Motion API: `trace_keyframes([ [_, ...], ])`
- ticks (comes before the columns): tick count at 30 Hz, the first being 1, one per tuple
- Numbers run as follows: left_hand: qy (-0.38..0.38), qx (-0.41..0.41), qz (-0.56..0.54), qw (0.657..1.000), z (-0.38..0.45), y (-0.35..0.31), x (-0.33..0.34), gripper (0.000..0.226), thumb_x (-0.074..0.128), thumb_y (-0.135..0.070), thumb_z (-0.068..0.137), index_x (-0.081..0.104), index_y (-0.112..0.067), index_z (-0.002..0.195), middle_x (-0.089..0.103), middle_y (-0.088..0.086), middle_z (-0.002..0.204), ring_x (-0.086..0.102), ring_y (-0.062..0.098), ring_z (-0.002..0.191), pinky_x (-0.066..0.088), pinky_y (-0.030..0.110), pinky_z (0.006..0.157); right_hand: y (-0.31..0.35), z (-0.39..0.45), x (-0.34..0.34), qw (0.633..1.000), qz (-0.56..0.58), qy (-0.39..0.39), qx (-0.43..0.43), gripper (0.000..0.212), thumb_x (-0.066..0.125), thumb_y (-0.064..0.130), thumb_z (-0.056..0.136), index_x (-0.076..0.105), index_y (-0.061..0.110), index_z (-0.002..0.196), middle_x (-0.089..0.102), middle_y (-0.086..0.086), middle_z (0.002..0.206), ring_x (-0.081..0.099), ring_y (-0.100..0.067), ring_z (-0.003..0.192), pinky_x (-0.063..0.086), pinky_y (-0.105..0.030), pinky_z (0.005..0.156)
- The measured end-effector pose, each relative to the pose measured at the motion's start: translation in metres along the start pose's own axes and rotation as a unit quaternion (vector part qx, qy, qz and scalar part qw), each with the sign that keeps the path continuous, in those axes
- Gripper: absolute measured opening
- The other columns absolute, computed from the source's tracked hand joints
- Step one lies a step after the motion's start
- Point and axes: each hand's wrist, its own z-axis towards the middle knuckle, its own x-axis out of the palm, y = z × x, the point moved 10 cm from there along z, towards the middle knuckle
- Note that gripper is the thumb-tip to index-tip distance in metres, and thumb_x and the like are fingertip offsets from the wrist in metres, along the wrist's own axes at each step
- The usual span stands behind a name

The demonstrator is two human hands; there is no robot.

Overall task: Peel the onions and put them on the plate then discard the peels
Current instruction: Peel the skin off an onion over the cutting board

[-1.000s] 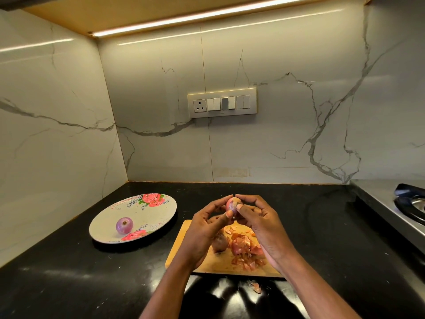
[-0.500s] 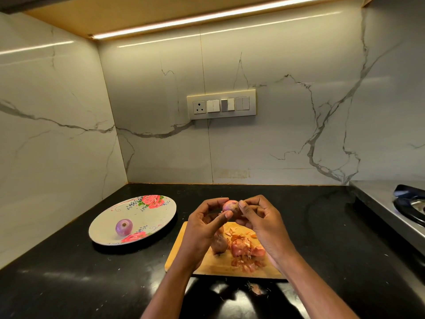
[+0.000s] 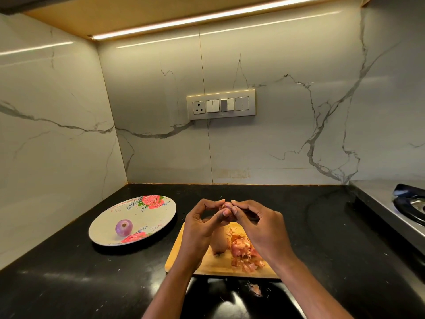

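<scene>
On the left, one peeled onion [image 3: 124,227] lies on the floral plate [image 3: 158,215], unmoved since the earlier frames. Right of it, the left hand [image 3: 202,226] grips the small onion [image 3: 227,206] above the wooden cutting board [image 3: 220,264], thumb and fingertips curled round it. An unpeeled onion [image 3: 218,241] sits on the board below, beside the heap of peels [image 3: 245,255]. The right hand [image 3: 259,226] pinches the held onion's skin; its fingers have closed in from the right, hiding more of the onion than before. A stray peel [image 3: 255,289] lies on the black counter [image 3: 69,284].
</scene>
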Motion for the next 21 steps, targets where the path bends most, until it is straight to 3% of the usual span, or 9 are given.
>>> trace_keyframes([
  [12, 0.009, 0.016, 0.009, 1.000, -0.001, -0.006, 0.005, 0.031, 0.073, -0.021, 0.077, 0.069, -0.008, 0.105, 0.075, -0.011, 0.102, 0.073, 0.008, 0.095, 0.057, 0.020, 0.072, -0.004, -0.002, -0.003, 1.000, 0.004, -0.023, 0.013, 0.024, 0.070, 0.034, 0.087, 0.078, 0.021, 0.105, 0.075, 0.014, 0.092, 0.069, 0.005, 0.090, 0.055, -0.011, 0.073],
  [18, 0.004, 0.006, 0.009, 1.000, -0.001, -0.004, 0.001, 0.032, 0.073, -0.024, 0.078, 0.068, -0.010, 0.107, 0.074, -0.010, 0.108, 0.074, 0.017, 0.097, 0.059, 0.026, 0.075, -0.011, -0.001, 0.001, 0.999, 0.032, 0.000, 0.038, 0.021, 0.069, 0.031, 0.093, 0.076, 0.023, 0.110, 0.075, 0.014, 0.094, 0.070, 0.001, 0.092, 0.059, -0.020, 0.078],
  [21, 0.005, 0.003, 0.009, 1.000, -0.001, -0.003, 0.002, 0.034, 0.074, -0.024, 0.077, 0.068, -0.009, 0.107, 0.074, -0.009, 0.109, 0.074, 0.018, 0.097, 0.060, 0.027, 0.077, -0.007, -0.001, 0.002, 0.999, 0.031, 0.007, 0.029, 0.022, 0.071, 0.033, 0.090, 0.076, 0.023, 0.109, 0.074, 0.015, 0.095, 0.069, 0.005, 0.092, 0.056, -0.013, 0.077],
])
